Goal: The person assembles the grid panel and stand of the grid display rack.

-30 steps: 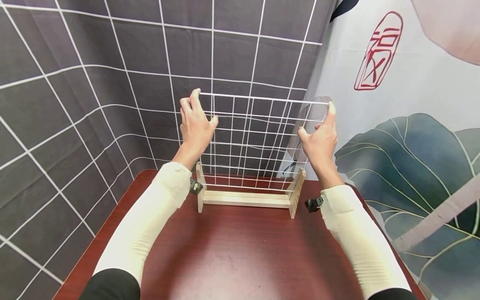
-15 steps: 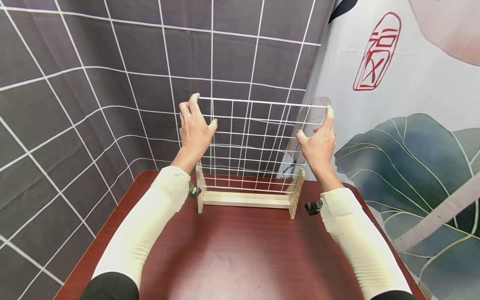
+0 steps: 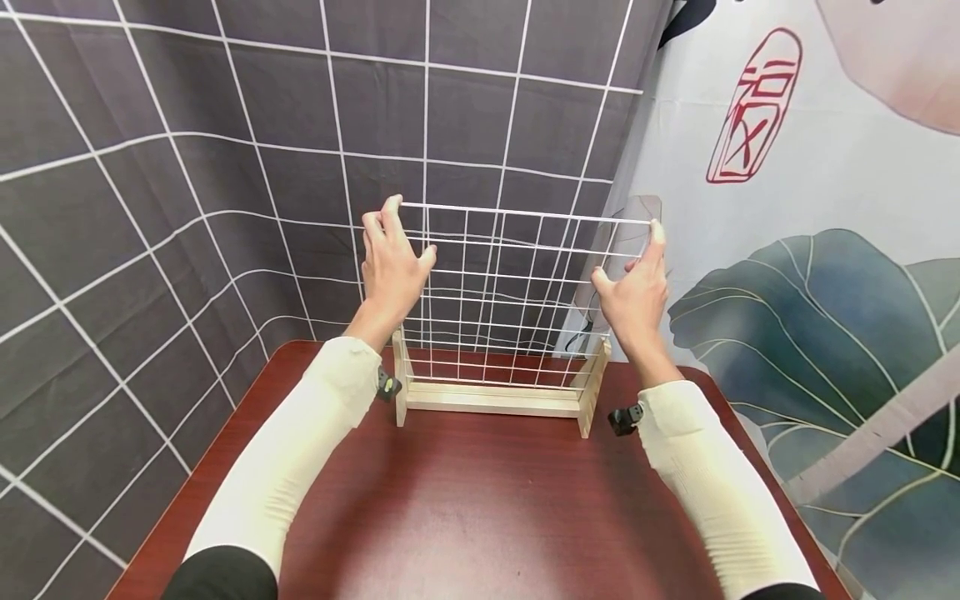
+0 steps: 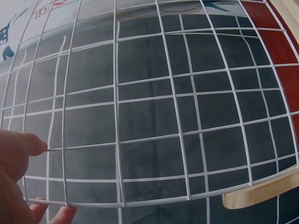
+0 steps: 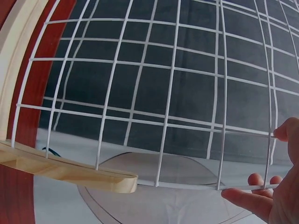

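Observation:
A white wire grid panel (image 3: 525, 213) stands upright between the two side posts of a pale wooden stand (image 3: 491, 402). Its lower edge is close over the stand's base bar. My left hand (image 3: 393, 271) grips the panel's upper left corner, fingertips over the outer wire and thumb on the near face. At the upper right corner my right hand (image 3: 636, 292) holds it the same way. In the left wrist view the panel's side wire meets a rounded wooden post (image 4: 257, 192). The right wrist view shows the other post (image 5: 70, 173) along the panel's opposite side.
The stand rests toward the back of a red-brown table (image 3: 480, 500). Behind it hangs a dark cloth (image 3: 285, 92) with white grid lines. A pale cloth (image 3: 795, 350) with leaf patterns hangs at the right. Small black cameras sit on both wrists.
Both hands have moved down a little with the wire grid panel, its top edge sinking lower between the posts. The wooden stand has stayed in place.

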A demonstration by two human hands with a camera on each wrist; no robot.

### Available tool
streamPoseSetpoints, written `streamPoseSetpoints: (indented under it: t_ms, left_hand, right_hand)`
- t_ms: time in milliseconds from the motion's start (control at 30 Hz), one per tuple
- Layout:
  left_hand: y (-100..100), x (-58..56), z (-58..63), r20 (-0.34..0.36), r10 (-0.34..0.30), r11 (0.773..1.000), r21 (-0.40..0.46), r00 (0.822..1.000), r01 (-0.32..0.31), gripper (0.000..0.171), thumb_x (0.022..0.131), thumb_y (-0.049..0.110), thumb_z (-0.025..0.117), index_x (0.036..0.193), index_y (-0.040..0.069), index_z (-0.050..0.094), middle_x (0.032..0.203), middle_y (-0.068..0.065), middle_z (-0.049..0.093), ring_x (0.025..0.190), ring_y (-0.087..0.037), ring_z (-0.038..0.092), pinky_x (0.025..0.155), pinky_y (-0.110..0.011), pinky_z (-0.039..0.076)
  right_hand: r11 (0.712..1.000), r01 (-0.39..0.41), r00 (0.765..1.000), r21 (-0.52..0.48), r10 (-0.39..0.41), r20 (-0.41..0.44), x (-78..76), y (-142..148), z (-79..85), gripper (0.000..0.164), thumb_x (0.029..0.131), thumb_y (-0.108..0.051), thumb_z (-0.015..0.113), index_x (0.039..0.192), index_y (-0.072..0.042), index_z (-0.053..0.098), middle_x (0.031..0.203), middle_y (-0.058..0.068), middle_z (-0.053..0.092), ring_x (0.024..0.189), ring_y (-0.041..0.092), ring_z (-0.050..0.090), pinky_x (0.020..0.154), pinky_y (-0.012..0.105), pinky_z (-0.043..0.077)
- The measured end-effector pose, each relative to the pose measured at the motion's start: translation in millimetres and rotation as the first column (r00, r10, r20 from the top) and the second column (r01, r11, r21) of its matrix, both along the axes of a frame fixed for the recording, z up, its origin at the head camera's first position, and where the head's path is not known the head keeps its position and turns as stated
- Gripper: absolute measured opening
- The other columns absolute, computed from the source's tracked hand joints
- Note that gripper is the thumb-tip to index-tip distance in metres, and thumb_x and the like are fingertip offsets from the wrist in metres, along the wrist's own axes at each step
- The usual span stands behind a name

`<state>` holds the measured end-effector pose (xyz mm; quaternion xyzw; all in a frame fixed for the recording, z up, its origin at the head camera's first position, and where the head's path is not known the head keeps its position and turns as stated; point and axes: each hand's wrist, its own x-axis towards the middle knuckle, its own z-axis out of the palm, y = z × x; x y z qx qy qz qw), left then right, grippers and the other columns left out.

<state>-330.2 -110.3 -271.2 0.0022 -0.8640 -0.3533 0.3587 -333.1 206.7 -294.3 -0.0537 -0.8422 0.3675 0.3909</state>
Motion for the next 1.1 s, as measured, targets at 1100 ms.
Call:
streamPoseSetpoints:
  t_ms: [1100]
  left_hand:
    - [-1, -0.8, -24.8, 0.023, -0.009, 1.0, -0.018, 1.0, 0.009, 0.085, 0.085, 0.022, 0.08, 0.152, 0.023, 0.027, 0.134, -0.015, 0.039, 0.116, -0.037, 0.051, 0.071, -0.052, 0.055]
  right_hand:
    - [0.999, -0.017, 1.0, 0.029, 0.017, 0.01, 0.5, 0, -24.2, 0.1, 0.08, -0.026, 0.077, 0.16, -0.032, 0.017, 0.108, 0.021, 0.059, 0.095, 0.041, 0.057, 0.083, 0.059, 0.045]
